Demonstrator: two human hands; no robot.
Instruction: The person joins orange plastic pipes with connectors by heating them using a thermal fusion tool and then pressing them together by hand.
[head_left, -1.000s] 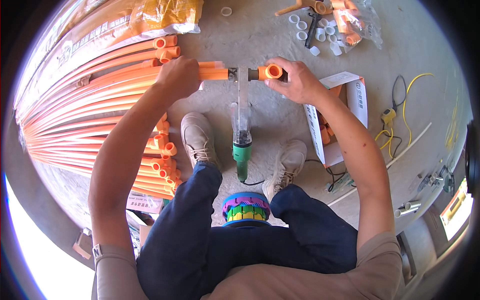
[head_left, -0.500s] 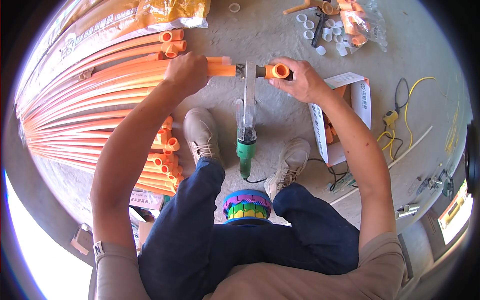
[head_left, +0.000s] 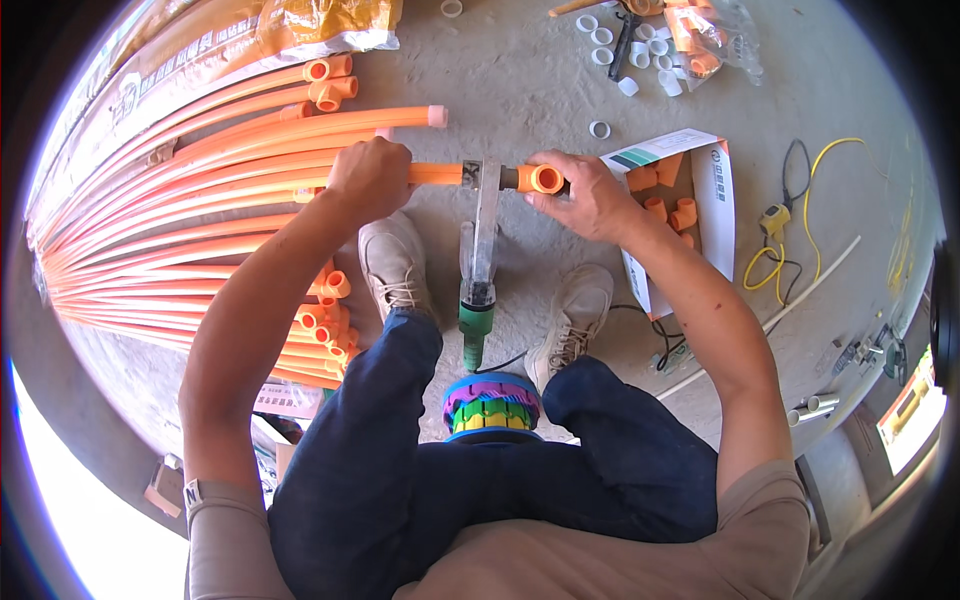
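Observation:
My left hand (head_left: 370, 177) is closed around an orange plastic pipe (head_left: 436, 174), whose end meets the left side of a heating tool's die. The pipe fusion welder (head_left: 480, 260), with a flat metal plate and a green handle, stands between my shoes. On the die's right side sits an orange elbow fitting (head_left: 545, 180), its open mouth facing up. My right hand (head_left: 588, 195) grips that fitting between thumb and fingers. Pipe, die and fitting lie in one line. How far pipe and fitting sit on the die is hard to see.
Long orange pipes (head_left: 200, 215), several with fittings, fan out at left. An open carton (head_left: 722, 210) of orange fittings stands at right. White rings (head_left: 640, 58) and bagged fittings (head_left: 700, 40) lie at the far side. A yellow cable (head_left: 815, 200) lies on the floor, and a colourful stool (head_left: 492, 408) is below me.
Both hands, with pipe and fitting on the die, have shifted slightly nearer and left in view. More of the carton's inside shows, and a white ring on the floor has come into view.

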